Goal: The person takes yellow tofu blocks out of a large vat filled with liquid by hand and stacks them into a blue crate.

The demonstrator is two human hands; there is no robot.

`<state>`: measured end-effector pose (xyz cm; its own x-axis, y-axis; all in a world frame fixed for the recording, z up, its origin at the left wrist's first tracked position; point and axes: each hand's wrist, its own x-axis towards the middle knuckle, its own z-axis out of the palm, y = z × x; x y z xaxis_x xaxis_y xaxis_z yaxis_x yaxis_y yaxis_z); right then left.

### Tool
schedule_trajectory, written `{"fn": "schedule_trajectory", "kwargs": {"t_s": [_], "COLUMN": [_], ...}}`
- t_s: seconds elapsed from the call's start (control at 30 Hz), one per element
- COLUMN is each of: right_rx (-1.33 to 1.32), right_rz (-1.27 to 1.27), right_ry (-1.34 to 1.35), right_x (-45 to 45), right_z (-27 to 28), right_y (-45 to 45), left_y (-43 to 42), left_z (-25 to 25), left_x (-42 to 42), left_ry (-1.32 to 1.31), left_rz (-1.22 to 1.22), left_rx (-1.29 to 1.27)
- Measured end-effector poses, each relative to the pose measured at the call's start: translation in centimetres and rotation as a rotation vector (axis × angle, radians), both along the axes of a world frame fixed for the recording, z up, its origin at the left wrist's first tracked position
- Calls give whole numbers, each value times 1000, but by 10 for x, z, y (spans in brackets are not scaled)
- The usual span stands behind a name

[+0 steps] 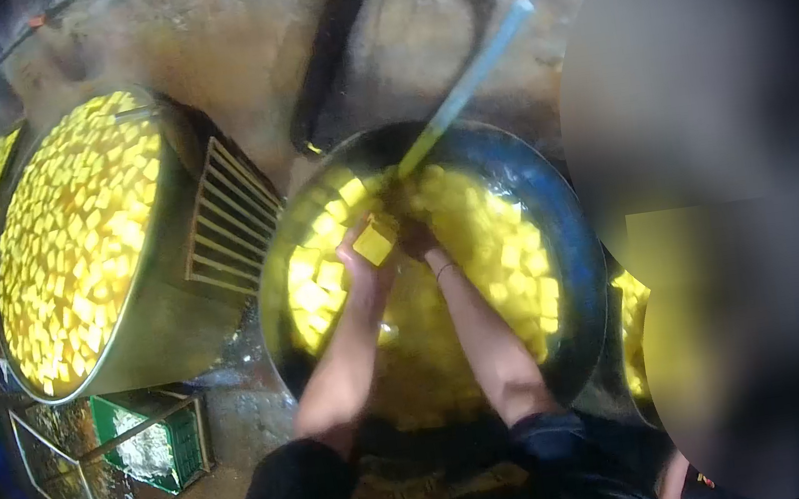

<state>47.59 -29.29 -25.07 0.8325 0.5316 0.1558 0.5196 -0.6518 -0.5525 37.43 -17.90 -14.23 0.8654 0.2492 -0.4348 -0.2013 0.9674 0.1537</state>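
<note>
Both my arms reach down into a round dark tub (568, 227) of yellowish liquid with many yellow blocks floating round its sides. In my left hand (359, 260) is a yellow block (375, 244), cube-like and held near the middle of the tub. Right beside it is my right hand (416, 237), dark in shadow, its fingers too unclear to read. A pale blue hose (479, 62) comes down from above into the tub, its lower part yellow, ending just beyond my hands.
To the left stands a large metal vat (178, 329) full of similar yellow cubes, with a slatted wooden rack (232, 216) against it. A green crate (157, 438) sits on the wet floor at lower left. A blurred area covers the right side, with part of another person's arm (673, 481) below.
</note>
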Motion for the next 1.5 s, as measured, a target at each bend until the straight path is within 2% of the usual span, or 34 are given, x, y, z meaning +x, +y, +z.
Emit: {"fn": "schedule_trajectory", "kwargs": {"t_s": [0.03,0.07,0.13,0.17,0.2,0.23,0.3,0.33,0.37,0.4,0.43,0.5,0.57,0.6,0.63,0.67,0.7,0.73,0.77,0.83,0.9,0.93,0.97,1.03,1.13,1.17,1.23,1.27,1.3,1.37,1.4,1.43,1.5], "right_rx": [-1,24,394,705,936,1059,1021,976,996,786,567,594,143,152,147,134,139,110,94,328,563,729,757,918,1349,1436,1644,1693,1581,952,632,27,-1], "right_rz": [1,13,-62,-159,-237,-280,-247,-195,-237,-194,-160,-193,-172,-232,-236,-244,-310,-284,-261,-210,-266,-352,-442,-727,-1216,-1425,-1681,-1535,-1641,-1863,-1920,-2015,-1939], "right_ry": [-46,-14,491,831,1037,1140,1082,1036,1016,811,617,525,127,130,-21,-172,-170,-33,112,141,228,277,277,307,426,440,587,552,577,858,966,1077,1222], "right_x": [-2,-3,-13,-26,-44,-61,-96,-113,-124,-134,-145,-171,-189,-196,-202,-209,-221,-236,-255,-291,-350,-382,-417,-493,-601,-629,-680,-722,-740,-756,-766,-767,-757], "right_z": [-12,-17,-18,1,32,63,145,188,214,235,250,270,290,286,281,277,278,281,284,303,313,321,320,311,236,201,108,39,0,-39,-67,-97,-107], "right_y": [5,7,-2,-11,-21,-31,-40,-42,-49,-57,-66,-84,-103,-117,-131,-147,-165,-182,-200,-234,-268,-277,-290,-301,-306,-304,-302,-304,-303,-305,-306,-294,-288], "left_y": [8,16,29,32,31,29,25,15,1,-11,-27,-62,-100,-119,-136,-154,-173,-190,-204,-236,-266,-287,-300,-329,-357,-365,-364,-362,-359,-348,-350,-347,-337], "left_z": [8,19,8,4,11,20,32,8,4,-8,9,27,27,47,49,51,52,87,106,133,183,189,210,185,134,118,83,67,52,30,42,46,56], "left_x": [1,-1,-4,-4,-5,-7,-14,-7,-7,-7,-13,-22,-34,-51,-58,-62,-71,-95,-112,-142,-193,-218,-248,-299,-346,-357,-357,-354,-351,-339,-332,-328,-321], "left_ry": [-66,-15,-21,-18,-52,-60,-14,-27,-103,-206,-191,-167,-120,-192,-198,-368,-529,-390,-372,-478,-317,-214,-82,-156,-278,-325,-274,-246,-218,-230,-139,-122,-203], "left_rz": [22,17,25,10,55,37,-116,-68,-84,-146,-220,-349,-516,-554,-618,-703,-786,-769,-843,-968,-1045,-1103,-1172,-1506,-1745,-1816,-1813,-1806,-1797,-1758,-1774,-1775,-1783], "left_rx": [-32,-14,45,95,54,47,32,82,-3,291,240,178,222,355,357,271,170,97,90,-45,357,324,366,459,624,679,772,823,875,937,947,964,910]}}
